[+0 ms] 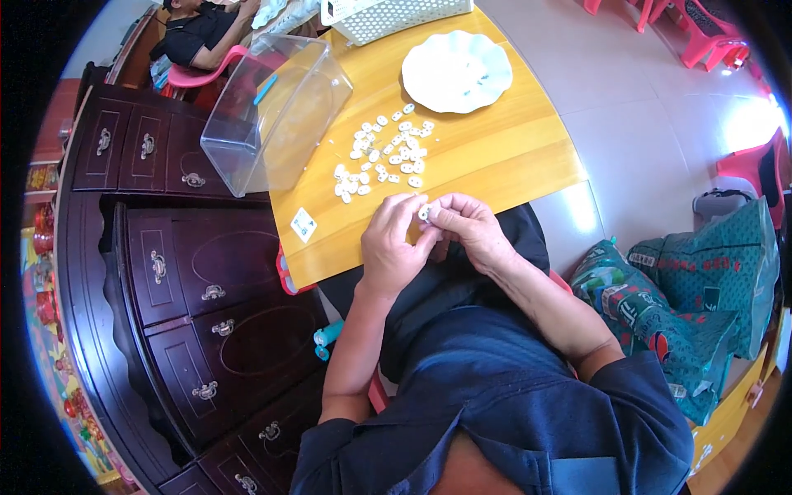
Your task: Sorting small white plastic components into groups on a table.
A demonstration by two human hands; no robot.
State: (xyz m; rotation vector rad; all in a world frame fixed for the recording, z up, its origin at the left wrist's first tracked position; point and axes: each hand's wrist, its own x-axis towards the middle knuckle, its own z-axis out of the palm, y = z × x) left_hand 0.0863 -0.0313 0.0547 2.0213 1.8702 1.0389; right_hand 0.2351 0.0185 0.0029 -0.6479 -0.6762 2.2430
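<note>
Both hands meet just over the table's near edge. A small white oval piece with dark holes (424, 212) sits pinched between their fingertips. The fingers of my left hand (391, 246) are bent and closed around its left side. From the other side, the thumb and fingers of my right hand (472, 229) press on the same piece. Beyond my hands, many similar white two-holed pieces (394, 154) lie scattered on the wooden table (503, 161). A white plate with a wavy rim (441, 62) stands at the far right of the table, with small blue-green bits on it.
A clear plastic box (289, 124) lies tilted at the table's left edge; a white perforated basket (388, 26) is at the back. Near the left corner lies a small white card (304, 224). Dark drawers (239, 256) flank my left, teal bags (660, 305) my right. A person (198, 37) sits beyond.
</note>
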